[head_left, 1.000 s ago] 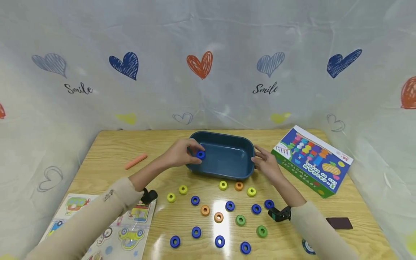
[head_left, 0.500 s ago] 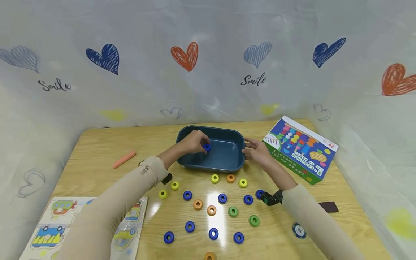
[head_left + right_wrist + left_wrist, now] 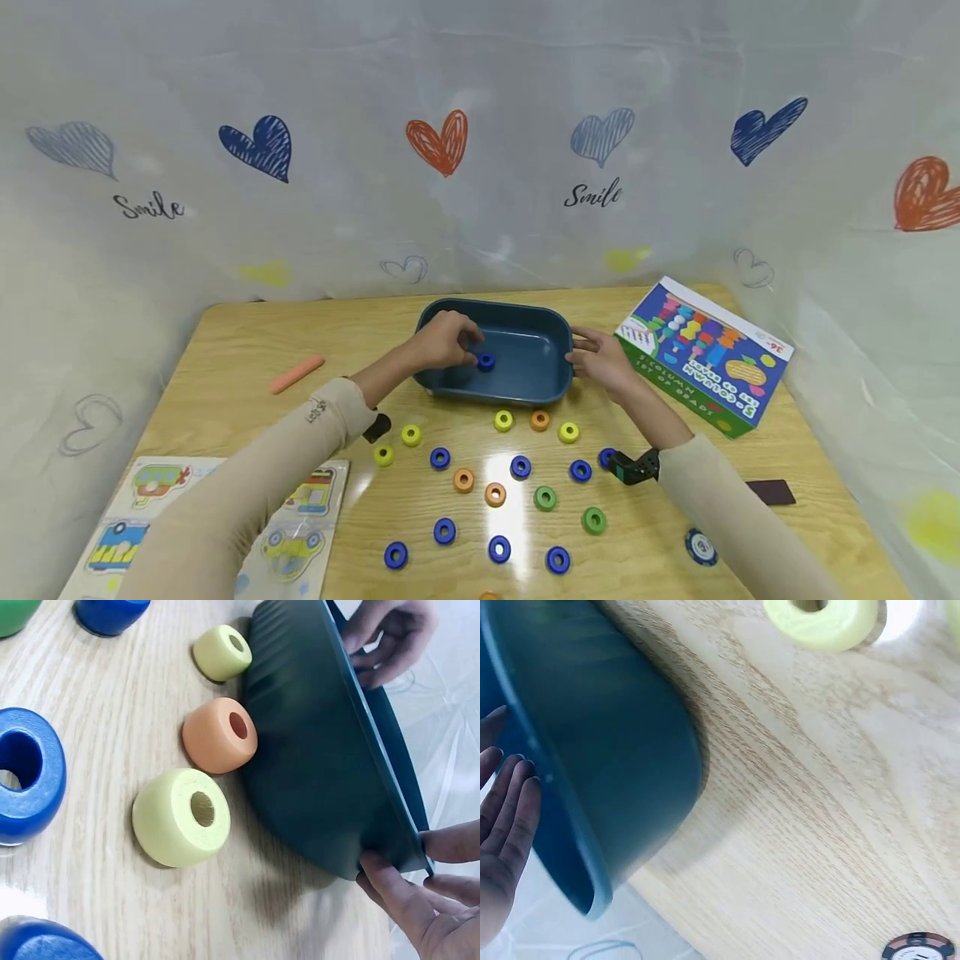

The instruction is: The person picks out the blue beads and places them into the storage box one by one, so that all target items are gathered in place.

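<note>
A dark blue bead [image 3: 486,362] lies on the floor of the dark teal tray [image 3: 525,387]. My left hand [image 3: 447,340] is inside the tray beside that bead, its thumb and fingers parted; in the left wrist view the fingers [image 3: 514,802] reach past the rim and the bead is hidden. At the tray's right end, my right hand [image 3: 602,360] pinches the rim, thumb and fingers on either side of the wall in the right wrist view. Yellow beads [image 3: 503,420] and an orange bead [image 3: 539,420] sit just in front of the tray.
Several more blue, green [image 3: 594,521] and orange beads spread over the wooden table [image 3: 247,342]. A printed box [image 3: 705,358] stands right of the tray. An orange stick [image 3: 297,374], picture board [image 3: 292,554], poker chip [image 3: 701,547] and dark flat piece [image 3: 771,492] lie around.
My left hand carried the blue bead from the tray's left rim inward, then let it go onto the tray floor. The right hand keeps its hold on the rim; the head view shifted slightly.
</note>
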Demonstrator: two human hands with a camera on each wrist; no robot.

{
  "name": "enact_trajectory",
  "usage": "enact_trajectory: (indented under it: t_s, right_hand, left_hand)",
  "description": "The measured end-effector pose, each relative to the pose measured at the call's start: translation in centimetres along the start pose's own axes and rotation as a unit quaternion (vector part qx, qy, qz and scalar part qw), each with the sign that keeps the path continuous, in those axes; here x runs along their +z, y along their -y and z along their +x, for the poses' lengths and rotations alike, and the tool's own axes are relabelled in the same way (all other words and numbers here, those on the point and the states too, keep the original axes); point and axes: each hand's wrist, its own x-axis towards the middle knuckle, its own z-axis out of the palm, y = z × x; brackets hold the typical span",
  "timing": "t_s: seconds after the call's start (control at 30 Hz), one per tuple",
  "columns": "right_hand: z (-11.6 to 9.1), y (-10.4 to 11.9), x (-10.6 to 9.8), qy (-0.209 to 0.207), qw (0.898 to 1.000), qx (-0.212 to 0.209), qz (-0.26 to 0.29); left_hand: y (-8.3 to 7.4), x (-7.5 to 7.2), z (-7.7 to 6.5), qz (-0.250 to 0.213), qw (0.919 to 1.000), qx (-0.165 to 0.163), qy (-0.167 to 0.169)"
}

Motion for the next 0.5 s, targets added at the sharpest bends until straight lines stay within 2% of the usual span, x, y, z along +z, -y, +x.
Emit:
enact_trajectory:
  t_s: [0.17, 0.27, 0.4, 0.5]
  right_hand:
    - [-0.4, -0.5, -0.6, -0.003, 1.0, -0.006, 0.007]
    - [-0.6, -0.6, -0.9, -0.004, 1.0, -0.004, 0.009]
    - [-0.5, -0.6, -0.6, 0.002, 1.0, 0.003, 0.011]
    - [-0.2, -0.3, 0.1, 0.008, 1.0, 0.003, 0.014]
  left_hand:
    - [-1.1, -1.1, -2.5, -0.044, 0.9988, 0.004, -0.022]
    - [-1.6, -1.7, -4.7, -0.072, 0.9968, 0.005, -0.034]
    - [-2.2, -2.1, -8.9, -0.112, 0.9925, 0.0, -0.049]
    - [-2.9, -1.6, -12.7, -0.128, 0.9896, -0.008, -0.064]
